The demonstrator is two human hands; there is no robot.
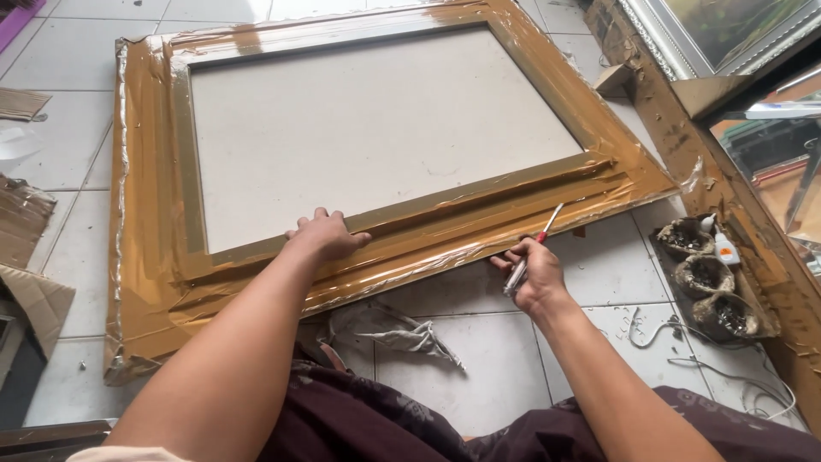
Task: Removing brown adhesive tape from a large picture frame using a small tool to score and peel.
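While the picture frame (376,128) lies flat on the pale tiled floor (479,351), face down, both hands work at its near edge. Its back shows a large grey-white backing board, bordered by a band of dull gold strip and, outside that, wide moulding wrapped in shiny brown tape that is wrinkled and glossy, with silvery creases along the left and near edges. The left hand (325,235) rests palm down on the near inner border of the frame, fingers loosely spread and pressing on the gold strip; it grips nothing. The right hand (532,272), just off the frame's near right edge, is closed around a thin tool (534,248) with a red collar and a silvery shaft, whose tip points up toward the taped moulding and lies close to it; whether the tip touches cannot be told. Below the frame's near edge, between the two forearms, lies a crumpled grey cloth (389,329). To the right of the frame, a small dark tray (710,278) holds three grimy round cups and a small white bottle (725,248). Beside that tray, a white cord (710,364) trails across the tiles.
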